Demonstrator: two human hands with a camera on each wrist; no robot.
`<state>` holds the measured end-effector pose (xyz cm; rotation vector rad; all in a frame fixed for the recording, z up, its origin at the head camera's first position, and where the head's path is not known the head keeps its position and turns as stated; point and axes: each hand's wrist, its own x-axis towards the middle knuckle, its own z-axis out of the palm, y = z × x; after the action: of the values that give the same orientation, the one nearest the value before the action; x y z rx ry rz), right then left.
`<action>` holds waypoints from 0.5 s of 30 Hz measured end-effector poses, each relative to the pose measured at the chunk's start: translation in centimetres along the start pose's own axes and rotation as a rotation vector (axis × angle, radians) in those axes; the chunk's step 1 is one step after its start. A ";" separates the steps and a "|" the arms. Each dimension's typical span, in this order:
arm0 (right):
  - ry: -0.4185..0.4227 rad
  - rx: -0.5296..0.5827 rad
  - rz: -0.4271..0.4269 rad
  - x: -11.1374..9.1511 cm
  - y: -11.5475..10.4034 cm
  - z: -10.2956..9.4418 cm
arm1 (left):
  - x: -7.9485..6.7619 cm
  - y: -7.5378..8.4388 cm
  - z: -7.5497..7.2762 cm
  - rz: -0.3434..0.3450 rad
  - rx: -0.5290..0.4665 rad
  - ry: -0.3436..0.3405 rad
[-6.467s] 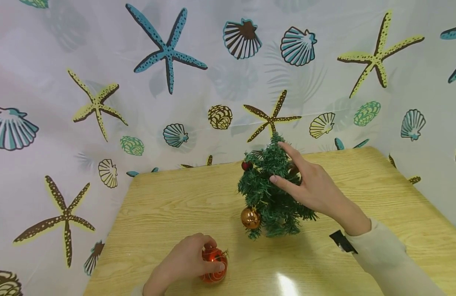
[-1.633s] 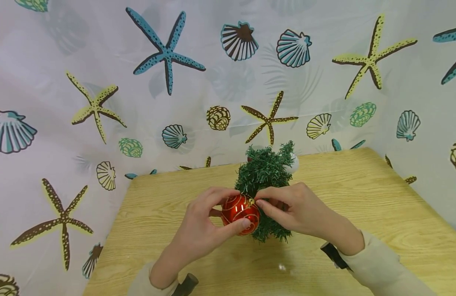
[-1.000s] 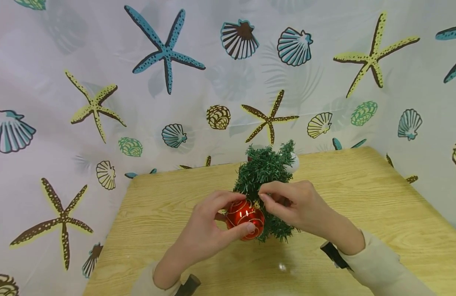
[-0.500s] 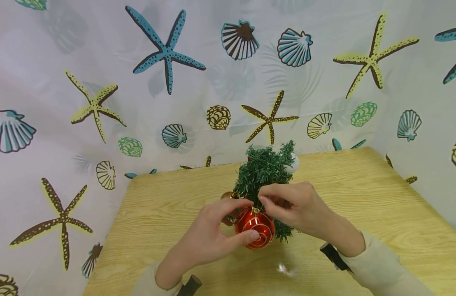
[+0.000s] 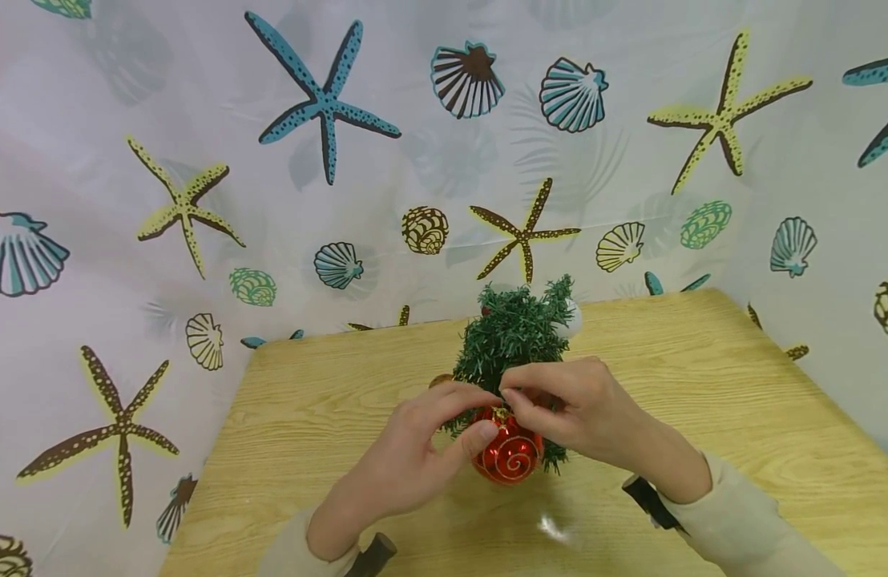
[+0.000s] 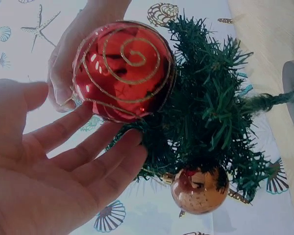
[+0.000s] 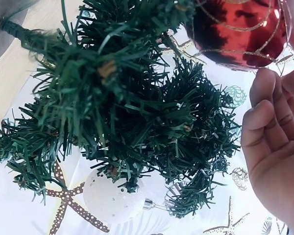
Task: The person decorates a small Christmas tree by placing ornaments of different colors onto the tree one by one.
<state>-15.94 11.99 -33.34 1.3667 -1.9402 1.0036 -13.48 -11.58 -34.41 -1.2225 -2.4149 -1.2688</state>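
A shiny red Christmas bauble [image 5: 512, 457] with gold glitter swirls hangs at the front of a small artificial Christmas tree [image 5: 516, 332]. Above its gold cap, my right hand [image 5: 588, 409] pinches the thin hanging loop between thumb and forefinger. My left hand [image 5: 422, 453] is beside the bauble, its fingers loosely extended. In the left wrist view, the left fingertips [image 6: 132, 139] lie right at the bauble's surface, while the thumb stands apart from it. The right wrist view shows the other right fingers curled next to the red bauble [image 7: 242, 29].
A copper-gold bauble [image 6: 200, 191] hangs on the tree's left side and a white one [image 5: 570, 319] on its right. The tree stands on a wood-grain table [image 5: 328, 401]. Behind it hangs a white cloth [image 5: 444, 160] printed with starfish and shells.
Since about a second ago the red bauble has shifted right and slightly down, and hangs lower. The left hand's grip round it has loosened. My right hand has stayed nearly in place.
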 end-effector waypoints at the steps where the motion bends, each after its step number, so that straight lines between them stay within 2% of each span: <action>1: 0.002 0.003 -0.003 0.0 0.0 0.0 | 0.1 0.0 0.1 0.018 -0.001 0.016; 6: -0.002 0.027 -0.016 0.1 0.0 0.1 | 0.6 0.0 0.5 0.090 -0.033 0.110; 15: -0.020 0.027 -0.004 -0.2 -0.1 0.0 | 1.6 0.0 1.6 0.161 -0.118 0.232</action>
<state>-15.82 12.06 -33.44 1.4002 -1.9444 1.0218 -14.14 -9.44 -34.71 -1.1972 -2.0637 -1.4333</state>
